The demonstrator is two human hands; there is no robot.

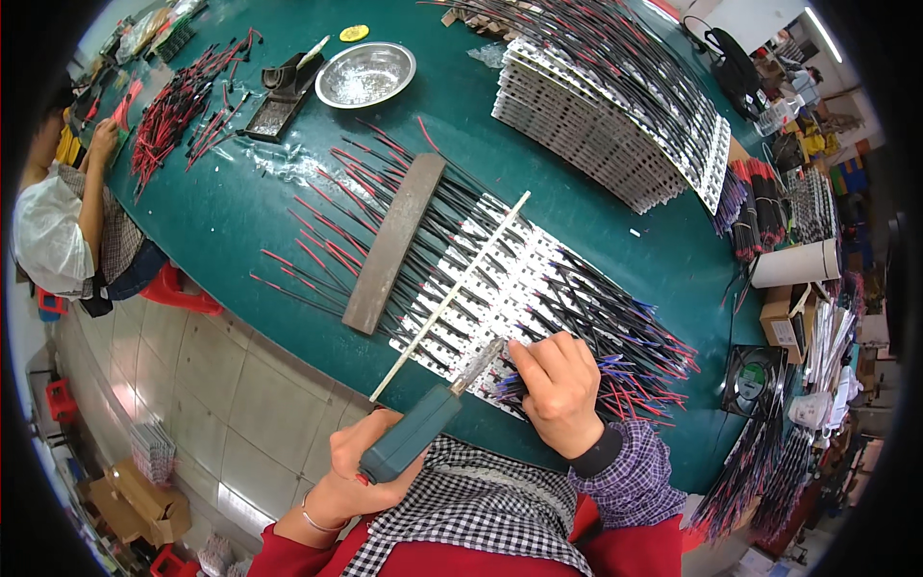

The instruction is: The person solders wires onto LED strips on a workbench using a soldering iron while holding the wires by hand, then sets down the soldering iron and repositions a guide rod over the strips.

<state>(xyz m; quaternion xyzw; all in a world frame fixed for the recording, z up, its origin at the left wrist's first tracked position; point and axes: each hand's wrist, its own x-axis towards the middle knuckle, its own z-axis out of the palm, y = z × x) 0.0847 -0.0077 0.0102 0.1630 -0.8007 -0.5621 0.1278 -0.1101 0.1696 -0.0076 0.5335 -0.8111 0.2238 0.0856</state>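
My left hand (363, 464) is wrapped round a dark green handheld tool (413, 435) with a red button at its rear and a slim metal nose; its exact kind is unclear. The nose reaches over the near edge of a white circuit-board panel (517, 300) fitted with rows of black wires. Just right of the tip, my right hand (556, 385) is closed with its fingertips down at the panel, beside the wires (625, 370). What they pinch is hidden. A thin pale stick (452, 294) lies across the panel, and a grey-brown bar (394, 245) rests over the red-tipped wires on its left.
A tall stack of white wired panels (596, 120) stands at the back right. Farther left are a metal bowl (366, 74), a black tray (279, 106) and a heap of red-black wires (178, 111). A co-worker (72, 216) sits at the table's left edge.
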